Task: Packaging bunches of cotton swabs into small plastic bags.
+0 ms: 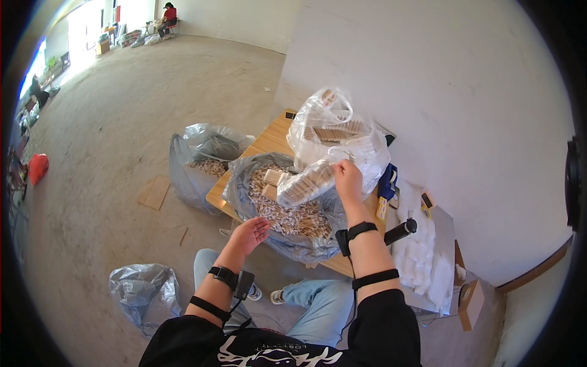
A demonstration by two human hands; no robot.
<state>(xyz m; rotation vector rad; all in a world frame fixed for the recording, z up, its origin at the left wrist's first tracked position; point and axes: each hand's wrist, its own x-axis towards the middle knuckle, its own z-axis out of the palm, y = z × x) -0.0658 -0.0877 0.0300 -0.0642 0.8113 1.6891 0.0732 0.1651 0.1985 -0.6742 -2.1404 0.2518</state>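
My right hand (348, 183) pinches the end of a clear plastic bag (302, 185) packed with small rows of pale sticks. This bag hangs over a wide grey plastic liner (235, 173) heaped with loose cotton swabs (284, 220). Small wooden-coloured bundles (274, 177) lie on the heap beside the bag. At the liner's near left edge is my left hand (249, 235), its fingers stretched out and nothing in them. Behind my right hand, a large clear bag (370, 150) filled with similar packs stands on the wooden table (272, 140).
Left of the table stands another grey bag (189, 174) of swabs. A crumpled grey bag (143, 293) and flat cardboard (154, 192) lie on the floor. To the right are a blue tape dispenser (387, 183), a black bottle (402, 231) and white packs (416, 257). A person (168, 21) sits far off.
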